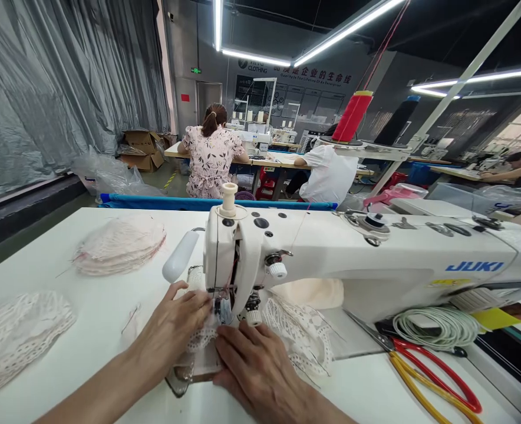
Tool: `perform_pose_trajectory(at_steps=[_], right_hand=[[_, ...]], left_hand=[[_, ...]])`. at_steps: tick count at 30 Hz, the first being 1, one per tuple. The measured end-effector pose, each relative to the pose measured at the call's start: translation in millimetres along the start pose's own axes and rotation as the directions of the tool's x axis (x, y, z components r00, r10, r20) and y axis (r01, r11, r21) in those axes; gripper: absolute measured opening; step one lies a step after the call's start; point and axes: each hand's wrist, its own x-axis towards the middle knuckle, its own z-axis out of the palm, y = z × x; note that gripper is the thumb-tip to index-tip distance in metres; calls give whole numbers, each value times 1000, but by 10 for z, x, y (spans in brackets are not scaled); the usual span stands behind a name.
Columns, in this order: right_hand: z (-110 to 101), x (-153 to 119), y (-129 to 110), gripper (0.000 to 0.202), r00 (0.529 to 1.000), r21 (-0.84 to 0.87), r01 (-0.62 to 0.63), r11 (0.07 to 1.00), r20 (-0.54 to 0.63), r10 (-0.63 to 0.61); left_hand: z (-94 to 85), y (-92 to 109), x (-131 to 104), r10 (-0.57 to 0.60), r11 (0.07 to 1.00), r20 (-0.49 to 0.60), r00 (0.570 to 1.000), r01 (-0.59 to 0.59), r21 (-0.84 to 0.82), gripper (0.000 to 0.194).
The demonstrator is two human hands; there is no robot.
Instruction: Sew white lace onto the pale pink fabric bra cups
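A strip of white eyelet lace fabric (201,339) lies at the needle area of a white sewing machine (313,259), partly covered by my hands. Left of the presser foot, my left hand (178,315) is closed on the lace with bent fingers, one finger lifted apart from the others; its thumb is hidden. My right hand (258,368) sits in front of the foot, fingers close together and pressing the lace edge. Red thread runs down to the needle. More lace fabric (302,333) is bunched under the machine arm, right of the needle.
Two stacks of white lace pieces, one farther back (119,244) and one nearer (19,338), lie at the left. Scissors (432,377) with red and yellow handles and a coiled pale cord (437,327) lie at the right. Behind are a red thread cone (353,116) and seated co-workers.
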Motion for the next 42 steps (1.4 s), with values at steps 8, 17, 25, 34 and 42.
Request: perform_pose_trajectory(at_steps=[8,17,25,34,42], right_hand=[[57,-7,11,44,996,-60,-26,998,-87,21],[62,-35,61,44,996,-33,52,998,-72,-54],[21,-27,55,38,989,7,100,995,-109,-98],[19,-15,54,38,987,-12,102,995,-123,-102],[42,-10,53,46,987,-15,95,995,-128,-97]], left_hand=[[8,-136,146,59,995,95,994,-67,78,25],[-17,39,-12,105,991,-88,991,-96,94,25],[309,239,-246,138,968,-227,964,-84,236,23],[289,210,-245,194,965,-296,935,-128,227,31],[207,220,-180,215,966,-321,922,-153,207,34]])
